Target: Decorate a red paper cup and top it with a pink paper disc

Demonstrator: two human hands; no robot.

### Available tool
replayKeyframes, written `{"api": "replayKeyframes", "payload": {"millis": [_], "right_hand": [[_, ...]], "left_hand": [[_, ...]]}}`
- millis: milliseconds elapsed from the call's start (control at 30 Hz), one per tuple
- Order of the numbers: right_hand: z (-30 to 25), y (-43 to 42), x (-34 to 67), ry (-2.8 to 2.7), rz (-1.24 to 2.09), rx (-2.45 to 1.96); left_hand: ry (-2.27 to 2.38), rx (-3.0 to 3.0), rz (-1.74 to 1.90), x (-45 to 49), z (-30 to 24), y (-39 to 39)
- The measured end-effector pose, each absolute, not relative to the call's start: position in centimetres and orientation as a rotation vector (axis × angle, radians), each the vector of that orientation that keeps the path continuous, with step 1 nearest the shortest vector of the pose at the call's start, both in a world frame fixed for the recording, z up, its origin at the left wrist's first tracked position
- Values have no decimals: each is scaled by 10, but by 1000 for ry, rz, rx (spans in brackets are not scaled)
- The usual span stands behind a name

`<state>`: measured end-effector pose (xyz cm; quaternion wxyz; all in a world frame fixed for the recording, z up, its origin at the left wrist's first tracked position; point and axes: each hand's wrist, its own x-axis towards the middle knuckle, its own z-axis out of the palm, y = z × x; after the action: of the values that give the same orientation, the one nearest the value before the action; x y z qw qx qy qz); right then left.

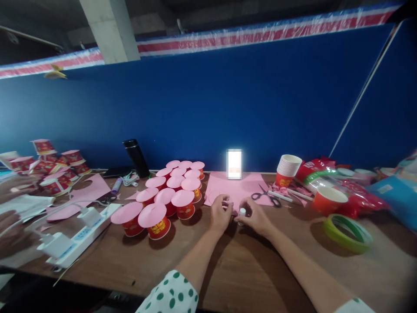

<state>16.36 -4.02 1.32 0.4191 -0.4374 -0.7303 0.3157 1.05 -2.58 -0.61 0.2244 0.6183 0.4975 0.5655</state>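
Observation:
My left hand (220, 213) and my right hand (257, 217) meet on the brown table, just in front of a sheet of pink paper (228, 187). The right hand is closed around a small white glue stick (242, 212). The fingers of the left hand are curled in a pinch on a small pink paper piece (233, 211), which is mostly hidden between the hands. Black-handled scissors (267, 195) lie on the pink sheet just beyond the right hand.
Several red paper cups capped with pink discs (169, 202) stand to the left. A power strip (78, 237) lies at the left front. A stack of cups (288, 169), a single red cup (329, 199), a green tape roll (347, 232) and red bags sit right.

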Motion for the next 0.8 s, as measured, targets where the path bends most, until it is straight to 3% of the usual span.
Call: {"api": "replayKeyframes", "payload": {"millis": [233,467,800], "right_hand": [[8,-41,163,-2020,955,-995],[8,-38,165,-1840,671,-1066],[10,-35,171,-1840,590,-1146]], "left_hand": [[1336,1735,1548,7,-8,-26],[1246,1536,1580,7,-10,-20],[1011,1236,1490,11,-8,-17]]}}
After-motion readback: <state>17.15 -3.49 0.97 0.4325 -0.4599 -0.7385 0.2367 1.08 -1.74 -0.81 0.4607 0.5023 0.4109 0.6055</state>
